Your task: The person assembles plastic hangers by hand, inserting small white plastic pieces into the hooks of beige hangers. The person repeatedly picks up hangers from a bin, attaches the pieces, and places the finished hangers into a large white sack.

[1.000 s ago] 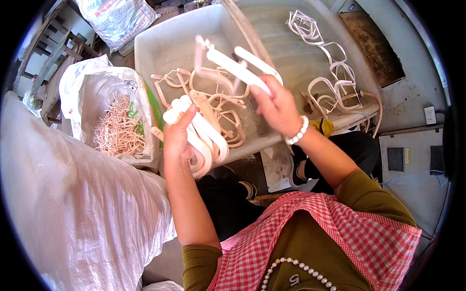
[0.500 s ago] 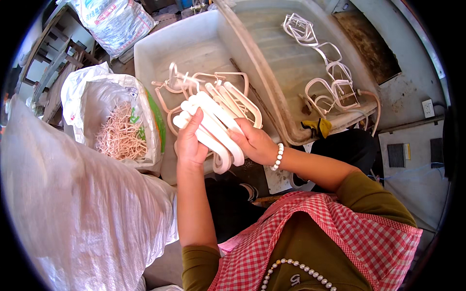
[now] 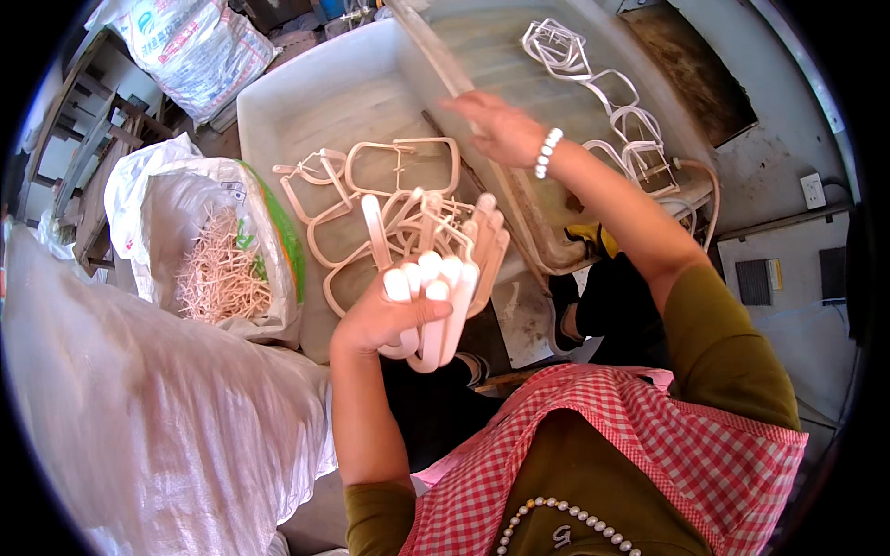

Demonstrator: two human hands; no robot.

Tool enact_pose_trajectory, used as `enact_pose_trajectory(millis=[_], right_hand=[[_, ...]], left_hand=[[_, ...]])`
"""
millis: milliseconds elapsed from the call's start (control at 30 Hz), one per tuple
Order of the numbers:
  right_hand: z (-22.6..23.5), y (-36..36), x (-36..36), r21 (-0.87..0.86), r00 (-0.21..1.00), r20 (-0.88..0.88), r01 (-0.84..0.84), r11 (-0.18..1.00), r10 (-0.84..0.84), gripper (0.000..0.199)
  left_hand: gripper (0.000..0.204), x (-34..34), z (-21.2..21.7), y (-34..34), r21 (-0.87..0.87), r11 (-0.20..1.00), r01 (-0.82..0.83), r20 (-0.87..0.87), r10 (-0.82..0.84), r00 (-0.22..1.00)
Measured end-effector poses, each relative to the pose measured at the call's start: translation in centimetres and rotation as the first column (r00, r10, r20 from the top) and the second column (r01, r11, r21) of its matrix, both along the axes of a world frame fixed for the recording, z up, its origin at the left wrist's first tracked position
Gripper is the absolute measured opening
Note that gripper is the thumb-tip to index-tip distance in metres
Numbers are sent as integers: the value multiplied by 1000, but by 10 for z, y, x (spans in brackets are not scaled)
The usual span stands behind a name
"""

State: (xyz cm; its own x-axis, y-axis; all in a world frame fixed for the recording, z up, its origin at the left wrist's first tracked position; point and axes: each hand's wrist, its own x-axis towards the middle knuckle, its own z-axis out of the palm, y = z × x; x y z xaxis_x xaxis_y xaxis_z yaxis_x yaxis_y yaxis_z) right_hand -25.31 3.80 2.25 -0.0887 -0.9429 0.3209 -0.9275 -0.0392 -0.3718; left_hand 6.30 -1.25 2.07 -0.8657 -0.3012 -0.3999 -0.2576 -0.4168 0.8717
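My left hand (image 3: 389, 315) is closed around a bundle of pale pinkish-white, loop-shaped plastic pieces (image 3: 451, 315), the thumb pressed across them. The bundle is held above the near end of the left tub, its rounded ends pointing up and toward me. Beyond it, more moulded plastic frames (image 3: 404, 167) with thin runners lie tangled in the tub. Holding nothing that I can see, my right hand (image 3: 501, 128) is stretched over the rim between the two tubs. Its fingers are extended and somewhat blurred.
The left white tub (image 3: 306, 93) adjoins a right tub (image 3: 519, 199) containing water and linked plastic frames (image 3: 640, 139). At left, a lined sack (image 3: 292, 278) holds thin plastic scraps (image 3: 225, 273). A large white sack (image 3: 167, 389) bulges nearby. Something yellow and black (image 3: 593, 238) lies by the right tub's corner.
My right hand has let go of the plastic bundle and moved up and right over the tub rim. My left hand still grips the bundle, now turned more upright.
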Motion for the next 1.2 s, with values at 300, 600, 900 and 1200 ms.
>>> enact_pose_trajectory(millis=[300, 600, 900, 1200], right_hand=[[-77, -10, 5, 639, 867, 429, -490, 592, 254, 70], [-77, -11, 38, 242, 631, 707, -639, 731, 318, 75], [-76, -4, 27, 196, 647, 672, -624, 757, 359, 33], [54, 16, -45, 438, 999, 10, -43, 898, 43, 20]], left_hand=[[40, 5, 7, 0, 49, 978, 201, -191, -188, 963], [27, 18, 5, -3, 27, 995, 97, -372, -80, 925], [25, 31, -6, -6, 6, 1000, 3, -544, 1, 839], [42, 14, -6, -17, -30, 926, -376, -104, 372, 923]])
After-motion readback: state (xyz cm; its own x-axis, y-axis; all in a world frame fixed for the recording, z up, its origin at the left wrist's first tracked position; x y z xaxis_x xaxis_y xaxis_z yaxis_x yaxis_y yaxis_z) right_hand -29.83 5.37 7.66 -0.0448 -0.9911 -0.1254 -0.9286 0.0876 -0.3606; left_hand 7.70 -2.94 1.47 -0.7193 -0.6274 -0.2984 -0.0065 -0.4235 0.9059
